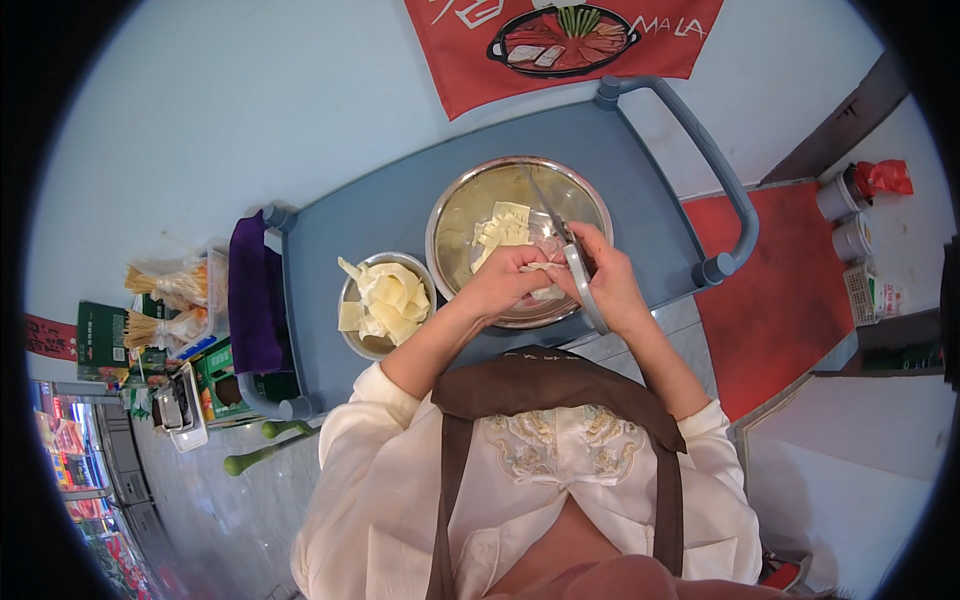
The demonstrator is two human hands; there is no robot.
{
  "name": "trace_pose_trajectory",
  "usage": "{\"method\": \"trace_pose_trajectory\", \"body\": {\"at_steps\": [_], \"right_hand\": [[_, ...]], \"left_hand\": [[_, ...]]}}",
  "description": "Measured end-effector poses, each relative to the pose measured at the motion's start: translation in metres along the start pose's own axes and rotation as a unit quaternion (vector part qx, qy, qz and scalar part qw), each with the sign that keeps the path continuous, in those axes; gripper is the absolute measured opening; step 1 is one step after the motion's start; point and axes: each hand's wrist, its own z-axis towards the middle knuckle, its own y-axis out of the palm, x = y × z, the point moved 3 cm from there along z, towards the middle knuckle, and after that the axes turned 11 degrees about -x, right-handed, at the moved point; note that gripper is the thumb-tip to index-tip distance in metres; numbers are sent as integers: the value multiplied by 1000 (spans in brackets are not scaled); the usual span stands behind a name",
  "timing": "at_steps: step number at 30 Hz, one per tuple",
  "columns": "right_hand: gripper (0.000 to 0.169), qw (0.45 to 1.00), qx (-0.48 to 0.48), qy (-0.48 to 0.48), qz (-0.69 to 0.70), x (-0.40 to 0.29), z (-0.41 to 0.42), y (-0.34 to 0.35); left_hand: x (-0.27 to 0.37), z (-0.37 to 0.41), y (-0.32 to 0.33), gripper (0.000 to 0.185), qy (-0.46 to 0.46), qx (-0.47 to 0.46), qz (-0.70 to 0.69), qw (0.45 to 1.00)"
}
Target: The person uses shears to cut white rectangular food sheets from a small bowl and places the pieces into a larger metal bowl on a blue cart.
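My left hand [501, 281] is over the near side of a large stainless steel bowl [444, 217], its fingers pinching a small piece of pale sheet [541, 266], probably tofu skin. Beside it, my right hand [611, 281] grips what look like kitchen scissors [583, 281] with a grey handle. The blades point away from me over the bowl. Both hands nearly touch, and fingers partly hide the piece. Inside the bowl lie pale yellow sheets [504, 229] with slit edges. To the left, a smaller metal bowl [352, 292] holds folded, curled tofu-skin sheets [394, 296].
Both bowls stand on a blue-grey cart [352, 214] with a tubular handle [709, 139] at the right. A purple cloth [251, 300] hangs over its left end. Boxes and bundled sticks [169, 289] are beyond that. Tubs [836, 199] stand by a red mat [772, 277].
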Motion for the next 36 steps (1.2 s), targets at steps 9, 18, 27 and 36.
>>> {"method": "trace_pose_trajectory", "body": {"at_steps": [9,18,27,36], "right_hand": [[34,974,65,84,202,8,8,-11],[24,955,61,80,280,6,9,-6],[25,986,-4,119,120,-2,-19,-17],[41,983,-147,102,-34,4,-74,-15]], "left_hand": [[-10,5,-7,23,82,-29,-53,995],[6,-4,-1,40,204,-47,48,977],[8,-11,-16,43,173,-3,60,983],[32,-33,-33,40,195,-12,86,977]]}}
